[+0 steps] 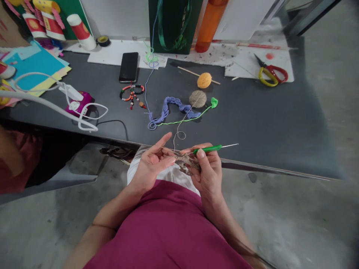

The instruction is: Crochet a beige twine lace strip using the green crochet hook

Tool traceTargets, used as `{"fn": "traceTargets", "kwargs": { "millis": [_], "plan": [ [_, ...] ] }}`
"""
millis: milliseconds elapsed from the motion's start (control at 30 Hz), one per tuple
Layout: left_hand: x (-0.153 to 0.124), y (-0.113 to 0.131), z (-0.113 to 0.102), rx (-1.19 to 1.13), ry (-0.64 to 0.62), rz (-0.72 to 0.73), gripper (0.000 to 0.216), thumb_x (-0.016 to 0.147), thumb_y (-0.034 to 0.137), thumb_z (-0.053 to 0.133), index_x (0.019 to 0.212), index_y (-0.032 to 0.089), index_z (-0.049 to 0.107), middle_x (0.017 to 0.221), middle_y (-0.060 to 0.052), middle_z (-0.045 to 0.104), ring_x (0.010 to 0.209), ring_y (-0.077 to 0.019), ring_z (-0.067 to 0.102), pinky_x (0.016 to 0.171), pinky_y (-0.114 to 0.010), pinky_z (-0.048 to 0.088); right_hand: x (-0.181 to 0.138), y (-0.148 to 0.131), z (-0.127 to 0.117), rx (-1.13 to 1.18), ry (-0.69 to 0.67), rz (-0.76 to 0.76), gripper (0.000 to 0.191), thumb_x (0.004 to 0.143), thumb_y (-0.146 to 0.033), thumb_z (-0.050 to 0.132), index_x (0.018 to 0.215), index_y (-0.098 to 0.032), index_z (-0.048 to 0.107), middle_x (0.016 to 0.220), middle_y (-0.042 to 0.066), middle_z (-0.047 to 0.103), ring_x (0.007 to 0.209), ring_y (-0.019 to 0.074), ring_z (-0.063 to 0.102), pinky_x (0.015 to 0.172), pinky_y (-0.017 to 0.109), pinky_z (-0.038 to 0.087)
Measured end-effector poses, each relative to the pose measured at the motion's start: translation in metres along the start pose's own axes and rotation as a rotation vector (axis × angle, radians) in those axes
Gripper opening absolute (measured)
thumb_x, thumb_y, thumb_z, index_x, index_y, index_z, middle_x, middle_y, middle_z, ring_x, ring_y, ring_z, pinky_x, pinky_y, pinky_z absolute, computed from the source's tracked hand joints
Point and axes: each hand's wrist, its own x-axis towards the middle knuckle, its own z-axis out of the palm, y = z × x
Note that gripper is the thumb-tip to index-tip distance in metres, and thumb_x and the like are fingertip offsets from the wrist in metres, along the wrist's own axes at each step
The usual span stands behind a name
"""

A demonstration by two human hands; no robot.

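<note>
Fingers point(165, 139) of both hands are closed in small pinches: the left hand point(151, 163) grips the left end of a beige crochet piece point(187, 161) between thumb and fingers, its index finger stretched out, while the right hand point(211, 172) holds the right end of that piece together with a green-handled hook point(209, 149), thumb pressed on the handle and the thin metal shaft pointing right. Piece and hands are at the near edge of a dark grey table point(269, 123), above the person's lap. At the table's far side stands a dark green bag point(174, 26); blue sheets point(33, 63) lie far left, and an orange bottle point(210, 26) rises just right of the bag. Mid-table, beyond the hands, a violet crocheted strip point(165, 108) curves across the surface. Red-and-yellow scissors point(272, 73) lie far right, partly on white board point(246, 69). A black phone point(129, 67) rests left of centre, with a beaded bracelet point(127, 99) on its near side. Right of the strip's bend sits a beige yarn ball point(197, 98), its strand running near to the hands; a smaller yellow ball point(204, 80) lies just beyond, and a little bright green bundle point(214, 102) lies to its right.
</note>
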Motion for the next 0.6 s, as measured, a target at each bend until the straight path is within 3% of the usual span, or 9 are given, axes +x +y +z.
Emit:
{"fn": "traceTargets", "kwargs": {
  "millis": [367,600],
  "plan": [
    [-0.0002,-0.0001,0.0001,-0.006,-0.001,-0.021,0.065,0.073,0.022,0.092,0.135,0.027,0.075,0.084,0.002,0.072,0.078,-0.0123,0.062,0.083,-0.03,0.054,-0.0003,-0.0012,0.0018,0.066,0.002,-0.023,0.033,0.081,-0.053,0.087,0.084,-0.026,0.067,0.073,-0.003,0.079,0.036,0.0037,0.04,0.029,0.016,0.021],
    [-0.0004,-0.0001,-0.0004,-0.01,-0.021,-0.003,0.061,0.074,0.021,0.091,0.134,0.026,0.076,0.081,0.004,0.071,0.076,-0.0096,0.061,0.082,-0.027,0.053,-0.0005,0.0003,0.0007,0.069,0.023,-0.013,0.035,0.084,-0.055,0.085,0.085,-0.025,0.065,0.074,-0.002,0.079,0.033,0.0024,0.031,0.029,0.016,0.02]
  ]
}}
